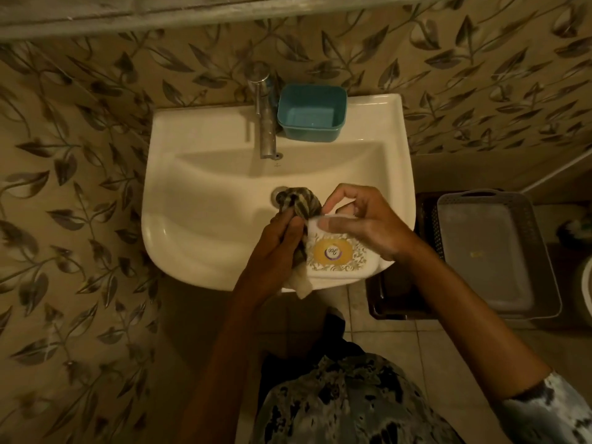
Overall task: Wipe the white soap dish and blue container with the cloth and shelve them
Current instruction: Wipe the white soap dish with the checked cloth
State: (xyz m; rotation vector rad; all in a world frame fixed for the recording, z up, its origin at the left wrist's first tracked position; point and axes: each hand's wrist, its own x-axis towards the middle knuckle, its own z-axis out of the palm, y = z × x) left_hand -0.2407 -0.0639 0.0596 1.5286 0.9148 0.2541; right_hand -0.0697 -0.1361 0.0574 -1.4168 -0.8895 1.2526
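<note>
White soap dish (pixel 336 256) over sink (pixel 198 225) front rim, clamped by right hand (pixel 362 225); left hand (pixel 278 238) grips cloth (pixel 301 203) against it. Blue container (pixel 312 112) on sink back ledge.

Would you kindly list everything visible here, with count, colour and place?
sink: one, white, wall-mounted, centre
tap: one, metal, sink's back ledge
blue container: one, teal-blue, back ledge, right of tap
white soap dish: one, white with a gold emblem, over the sink's front rim
cloth: one, striped, against the dish
baskets: two nested, grey in dark brown, floor at right
left hand: grips cloth
right hand: holds dish
</note>
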